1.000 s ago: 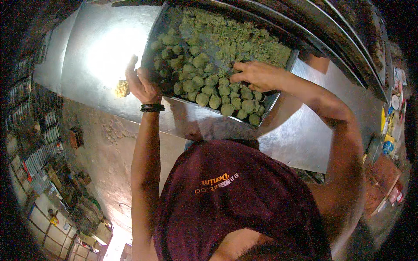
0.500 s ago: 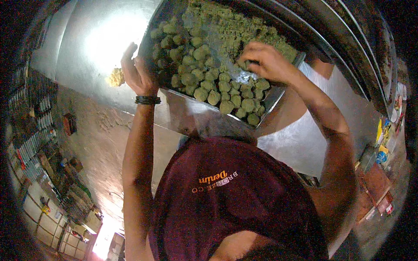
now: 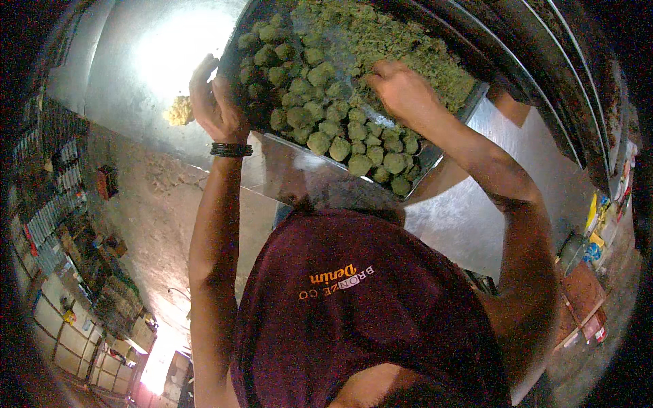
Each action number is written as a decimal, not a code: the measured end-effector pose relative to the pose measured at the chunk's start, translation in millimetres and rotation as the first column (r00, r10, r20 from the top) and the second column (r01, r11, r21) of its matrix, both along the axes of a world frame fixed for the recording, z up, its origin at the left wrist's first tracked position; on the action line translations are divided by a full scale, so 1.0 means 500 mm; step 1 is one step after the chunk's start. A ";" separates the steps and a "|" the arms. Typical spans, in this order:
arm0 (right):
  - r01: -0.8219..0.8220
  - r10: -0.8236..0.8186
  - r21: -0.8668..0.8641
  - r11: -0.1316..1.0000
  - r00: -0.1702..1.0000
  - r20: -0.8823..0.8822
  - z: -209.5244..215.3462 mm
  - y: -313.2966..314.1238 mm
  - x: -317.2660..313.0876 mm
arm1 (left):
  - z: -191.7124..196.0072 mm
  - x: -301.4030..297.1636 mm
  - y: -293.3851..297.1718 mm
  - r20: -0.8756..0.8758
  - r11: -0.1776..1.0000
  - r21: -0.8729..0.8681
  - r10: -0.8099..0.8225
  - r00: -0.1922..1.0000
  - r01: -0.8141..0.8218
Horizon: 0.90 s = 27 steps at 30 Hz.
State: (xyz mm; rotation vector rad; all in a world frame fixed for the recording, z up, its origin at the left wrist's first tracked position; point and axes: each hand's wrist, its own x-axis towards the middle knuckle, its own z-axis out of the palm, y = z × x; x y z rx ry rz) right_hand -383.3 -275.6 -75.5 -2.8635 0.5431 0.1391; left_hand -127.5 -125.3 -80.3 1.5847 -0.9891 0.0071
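A dark metal tray (image 3: 423, 178) holds rough green balls (image 3: 320, 141) on its near and left side and loose green crumbly mixture (image 3: 401, 34) on its far right side. Over the border between the two, my right hand (image 3: 403, 87) bends down with its fingers curled together; whatever they hold is hidden under the hand. At the tray's left edge, my left hand (image 3: 219, 112) rests with fingers stretched and thumb apart, wearing dark bands at the wrist. Just left of it, a small pale yellow lump (image 3: 179, 111) lies on the shiny metal table (image 3: 122, 81).
Large curved dark metal sheets or trays (image 3: 524, 61) stand close beyond my right arm. Shiny metal surface (image 3: 449, 224) extends right of the tray. Yellow and blue items (image 3: 595, 234) lie at the far right. A small reddish box (image 3: 107, 182) sits at the left.
My right hand has moved slightly left and farther up over the crumbly mixture, its fingers now more curled. My left hand stays by the tray edge. The view has shifted a little.
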 end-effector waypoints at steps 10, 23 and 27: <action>-0.010 -0.037 0.278 0.961 0.985 0.166 0.062 -0.073 0.031 | 0.008 -0.003 0.002 0.067 0.998 0.038 0.048 0.997 -0.051; 0.002 0.006 0.048 0.999 0.988 -0.152 0.051 0.037 0.056 | 0.017 -0.003 0.003 0.177 0.994 0.070 0.069 0.982 -0.083; -0.126 0.122 -0.030 0.992 0.986 -0.117 0.029 0.051 0.028 | 0.008 -0.001 0.000 0.038 0.997 0.055 0.049 0.998 -0.051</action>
